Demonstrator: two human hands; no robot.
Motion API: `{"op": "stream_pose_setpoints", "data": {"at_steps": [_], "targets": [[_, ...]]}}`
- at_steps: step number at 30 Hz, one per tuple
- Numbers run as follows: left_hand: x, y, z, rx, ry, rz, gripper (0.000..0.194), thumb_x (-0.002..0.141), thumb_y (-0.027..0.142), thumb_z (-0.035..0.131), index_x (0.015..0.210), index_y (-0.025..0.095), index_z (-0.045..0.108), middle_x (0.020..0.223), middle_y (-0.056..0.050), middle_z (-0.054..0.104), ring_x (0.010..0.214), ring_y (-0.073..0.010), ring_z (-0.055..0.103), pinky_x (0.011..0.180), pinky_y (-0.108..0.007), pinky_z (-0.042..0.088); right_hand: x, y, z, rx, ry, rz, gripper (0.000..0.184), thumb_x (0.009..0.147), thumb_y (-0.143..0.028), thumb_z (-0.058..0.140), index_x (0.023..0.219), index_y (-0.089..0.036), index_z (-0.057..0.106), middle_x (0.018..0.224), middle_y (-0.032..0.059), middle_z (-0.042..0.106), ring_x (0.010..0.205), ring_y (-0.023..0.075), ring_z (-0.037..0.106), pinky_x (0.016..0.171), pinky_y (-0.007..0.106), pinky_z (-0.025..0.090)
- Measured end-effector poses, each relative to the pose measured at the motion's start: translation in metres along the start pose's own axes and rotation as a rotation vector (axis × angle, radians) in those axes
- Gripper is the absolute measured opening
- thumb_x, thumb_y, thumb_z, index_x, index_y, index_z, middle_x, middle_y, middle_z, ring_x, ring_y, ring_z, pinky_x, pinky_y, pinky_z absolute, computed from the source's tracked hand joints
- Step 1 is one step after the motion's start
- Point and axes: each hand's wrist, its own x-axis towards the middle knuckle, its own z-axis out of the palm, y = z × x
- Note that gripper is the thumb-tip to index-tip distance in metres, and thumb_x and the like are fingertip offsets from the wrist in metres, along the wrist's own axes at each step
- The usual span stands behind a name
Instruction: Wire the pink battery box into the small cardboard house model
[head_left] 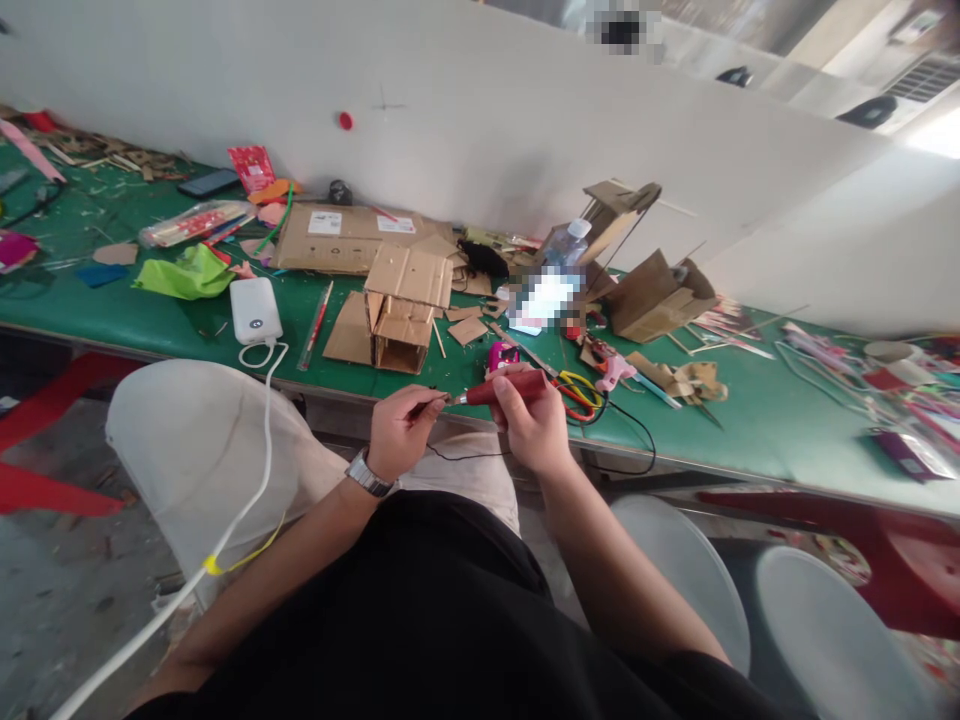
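Observation:
My right hand (534, 425) is wrapped around a thick red-handled tool (517, 388) with a short metal collar. Its tip points left and reaches the fingers of my left hand (401, 432). A small brownish piece (448, 399) is pinched between the left thumb and fingers; its kind is too small to tell. Both hands are above my lap, just off the table's front edge. Past the left hand stands a small cardboard structure (405, 285) with an open box at its base. Close to the right hand lie yellow-and-orange-handled pliers (581, 392) and a pink glue gun (615, 372).
The green table (757, 405) holds a flat cardboard box (337, 240), a white power bank (255, 308), a lit phone (544, 298), a clear bottle (571, 243) and a cardboard box (660, 297). A white cable (264, 470) crosses my left leg. Grey stools (686, 560) stand at right.

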Motion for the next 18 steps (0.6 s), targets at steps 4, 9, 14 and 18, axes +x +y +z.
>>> {"op": "stream_pose_setpoints", "data": {"at_steps": [4,9,14,18], "targets": [[0.0007,0.0022,0.0002,0.019,-0.031,0.013,0.019,0.101,0.034,0.067,0.102,0.021,0.082,0.091,-0.009,0.079,0.081,-0.0193,0.073,0.075,-0.031,0.056,0.0041,0.0013,-0.0027,-0.033,-0.004,-0.027,0.047,0.099,-0.067,0.060,0.096,-0.021,0.071,0.060,-0.0008,0.060,0.052,0.0152,0.056,0.051,0.031,0.048],[0.0022,0.0067,-0.0006,0.036,-0.062,0.038,0.019,0.101,0.033,0.067,0.101,0.020,0.081,0.092,-0.010,0.080,0.082,-0.0196,0.073,0.076,-0.031,0.056,0.0068,-0.0004,-0.0075,-0.053,-0.027,0.004,0.043,0.101,-0.061,0.061,0.094,-0.020,0.072,0.062,-0.0010,0.061,0.052,0.0129,0.054,0.050,0.027,0.044],[0.0023,0.0076,0.0000,0.044,-0.085,0.046,0.018,0.101,0.032,0.066,0.099,0.019,0.079,0.093,-0.009,0.080,0.083,-0.0181,0.072,0.077,-0.030,0.056,0.0094,-0.0017,-0.0106,-0.057,-0.076,0.011,0.042,0.102,-0.057,0.061,0.091,-0.019,0.073,0.061,-0.0015,0.059,0.051,0.0112,0.050,0.049,0.026,0.040],[0.0016,0.0003,0.0033,-0.056,-0.054,-0.094,0.023,0.101,0.038,0.067,0.100,0.018,0.079,0.086,-0.007,0.078,0.070,-0.0145,0.068,0.066,-0.026,0.053,0.0074,0.0001,-0.0066,-0.029,-0.028,0.017,0.041,0.101,-0.059,0.061,0.097,-0.019,0.071,0.064,-0.0014,0.060,0.052,0.0114,0.051,0.050,0.026,0.041]]}}
